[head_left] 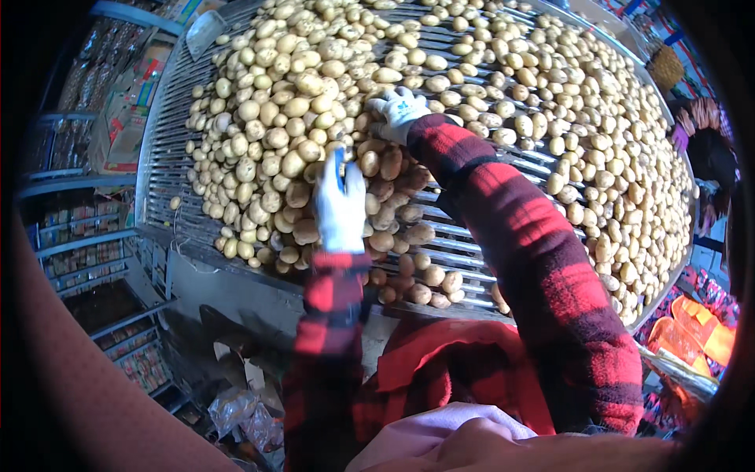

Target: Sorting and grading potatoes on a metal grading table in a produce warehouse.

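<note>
My left hand (340, 212), in a white glove, is over the near side of a heap of potatoes (295, 106). Motion smears its fingers, and a narrow blue patch shows among them; I cannot tell whether this is part of the glove or a thing held. Farther away and to the right, my right hand (399, 110) wears a white glove with blue-grey marks. Its fingers reach leftward, somewhat apart, against the heap's right edge, with no potato visibly gripped. Browner potatoes (391, 163) lie in shade between my forearms.
Potatoes rest on a wide slatted metal table (464, 244) with a raised rim. More potatoes (621, 181) spread over its right side. A clear plastic scoop-like container (206, 33) sits at the far left corner. Blue metal racks (86, 244) stand left; orange mesh bags (692, 334) lie at right.
</note>
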Demonstrator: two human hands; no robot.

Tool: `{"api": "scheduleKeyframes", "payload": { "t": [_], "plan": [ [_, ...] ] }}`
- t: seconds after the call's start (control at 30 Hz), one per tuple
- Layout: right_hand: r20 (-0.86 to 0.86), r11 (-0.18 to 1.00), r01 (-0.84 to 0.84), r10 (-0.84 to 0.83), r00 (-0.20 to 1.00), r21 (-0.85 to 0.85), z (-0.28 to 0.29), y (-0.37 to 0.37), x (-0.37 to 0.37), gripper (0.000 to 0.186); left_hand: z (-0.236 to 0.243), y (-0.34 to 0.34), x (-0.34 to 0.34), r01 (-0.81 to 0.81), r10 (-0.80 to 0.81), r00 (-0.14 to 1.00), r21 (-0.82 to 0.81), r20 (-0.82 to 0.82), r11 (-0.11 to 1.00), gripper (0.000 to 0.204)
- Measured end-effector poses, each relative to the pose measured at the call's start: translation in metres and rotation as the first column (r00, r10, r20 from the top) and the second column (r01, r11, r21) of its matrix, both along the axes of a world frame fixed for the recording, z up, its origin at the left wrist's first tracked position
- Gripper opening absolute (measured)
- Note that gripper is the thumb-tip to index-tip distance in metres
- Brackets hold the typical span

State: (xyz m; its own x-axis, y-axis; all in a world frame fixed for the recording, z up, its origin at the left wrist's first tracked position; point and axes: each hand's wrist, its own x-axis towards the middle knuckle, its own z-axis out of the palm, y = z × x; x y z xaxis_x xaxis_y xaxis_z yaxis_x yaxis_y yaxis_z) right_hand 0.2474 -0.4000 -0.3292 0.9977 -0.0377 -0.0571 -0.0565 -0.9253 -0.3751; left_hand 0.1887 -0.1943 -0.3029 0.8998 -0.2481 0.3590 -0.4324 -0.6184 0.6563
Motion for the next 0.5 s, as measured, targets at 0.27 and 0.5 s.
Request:
{"api": "scheduleKeyframes", "payload": {
  "t": [0.27,0.5],
  "plan": [
    [0.135,0.983,-0.086,0.109,0.985,-0.165,-0.025,-0.069,-0.09,0.059,-0.01,-0.068,-0.021,0.254,-0.081,0.855,0.278,-0.512,0.926,0.065],
    [0.044,0.934,0.221,-0.217,0.975,-0.281,-0.021,-0.132,-0.242,0.069,-0.06,-0.111,-0.129,0.65,-0.923,0.36,0.747,-0.137,0.143,0.038]
  ]
}}
